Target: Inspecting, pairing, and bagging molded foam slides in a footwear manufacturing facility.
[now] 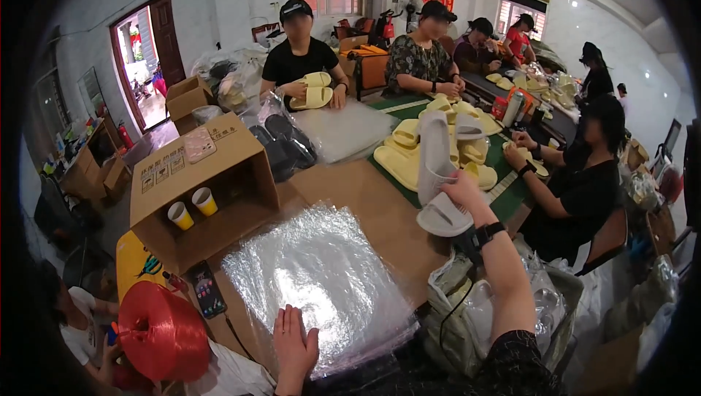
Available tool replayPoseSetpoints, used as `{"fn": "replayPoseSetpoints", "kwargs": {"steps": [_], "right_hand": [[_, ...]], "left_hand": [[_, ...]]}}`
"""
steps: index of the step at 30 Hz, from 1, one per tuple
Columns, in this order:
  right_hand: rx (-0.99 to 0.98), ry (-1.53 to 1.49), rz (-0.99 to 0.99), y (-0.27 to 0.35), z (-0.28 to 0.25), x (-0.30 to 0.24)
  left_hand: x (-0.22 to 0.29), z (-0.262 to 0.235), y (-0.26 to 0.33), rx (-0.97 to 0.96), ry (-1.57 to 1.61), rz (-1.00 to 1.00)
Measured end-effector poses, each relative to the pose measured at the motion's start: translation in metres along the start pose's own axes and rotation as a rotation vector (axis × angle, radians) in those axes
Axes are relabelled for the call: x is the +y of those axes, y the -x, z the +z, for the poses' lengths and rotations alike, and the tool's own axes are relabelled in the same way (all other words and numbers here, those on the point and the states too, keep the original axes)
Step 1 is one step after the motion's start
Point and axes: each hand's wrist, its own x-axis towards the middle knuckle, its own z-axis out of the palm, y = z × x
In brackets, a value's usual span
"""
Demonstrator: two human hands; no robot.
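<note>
My left hand lies flat, fingers stretched out, on the near edge of a stack of clear plastic bags. Out to the right, my right hand is closed round a pair of light grey slides. One grey slide stands upright with its sole showing; the other grey slide hangs below, its ridged strap toward me. Just behind them is a heap of pale yellow slides on a green mat. My fingertips on the far side of the grey pair are partly hidden.
At left, an open cardboard box holds two yellow-and-white cups. Before it lie a phone, scissors and a red twine roll. A sack sits below my right arm. Several co-workers sit round the tables; one holds yellow slides.
</note>
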Motion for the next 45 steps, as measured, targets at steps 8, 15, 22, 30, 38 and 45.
{"fn": "replayPoseSetpoints", "kwargs": {"steps": [8, 15, 22, 30, 38, 45], "right_hand": [[-0.477, -0.672, 0.090, 0.104, -0.057, -0.119], [-0.939, -1.121, 0.241, 0.137, 0.040, -0.135], [-0.586, -0.177, -0.417, 0.144, 0.099, -0.114], [-0.432, -0.161, -0.613, 0.162, 0.151, -0.120], [-0.448, -0.167, -0.808, 0.159, 0.171, -0.140], [-0.321, -0.147, -0.755, 0.161, 0.176, -0.132]], "left_hand": [[-0.007, 0.005, 0.004, 0.031, 0.017, 0.010], [-0.003, 0.002, 0.003, 0.021, 0.006, 0.008], [-0.011, 0.009, 0.004, 0.031, -0.001, 0.026], [-0.013, 0.008, 0.006, 0.051, -0.041, 0.056], [-0.013, 0.010, 0.006, 0.059, -0.037, 0.058], [-0.007, 0.009, 0.003, 0.030, -0.011, 0.036]]}}
